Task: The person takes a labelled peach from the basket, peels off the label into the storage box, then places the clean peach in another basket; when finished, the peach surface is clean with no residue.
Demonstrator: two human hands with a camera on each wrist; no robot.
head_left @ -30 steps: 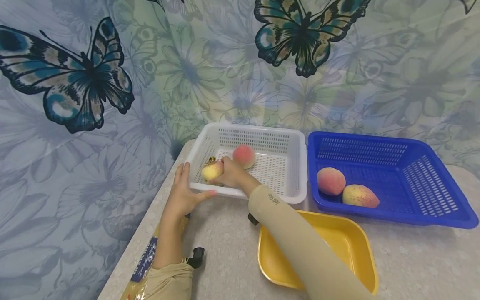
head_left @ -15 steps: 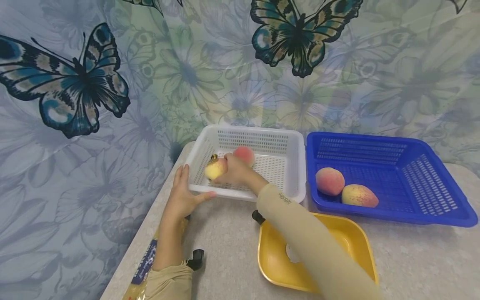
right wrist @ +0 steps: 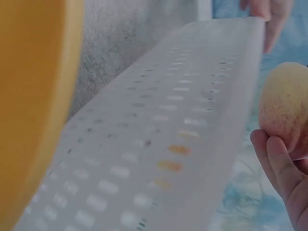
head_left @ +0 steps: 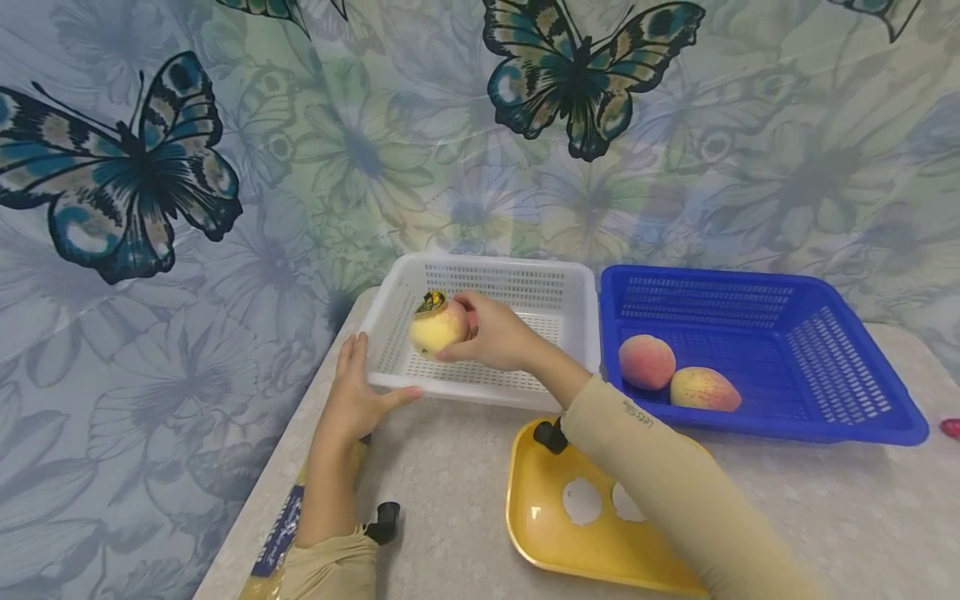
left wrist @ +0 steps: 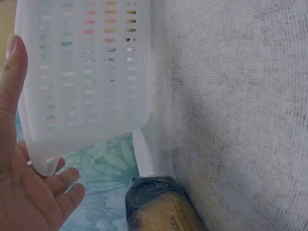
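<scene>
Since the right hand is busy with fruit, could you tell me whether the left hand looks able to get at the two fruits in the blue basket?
Probably not: the left hand grips the white basket's far corner.

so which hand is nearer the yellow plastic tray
Right. The right hand is above the white perforated basket, just beyond the yellow plastic tray; the left hand grips the basket's outer corner, farther left.
</scene>
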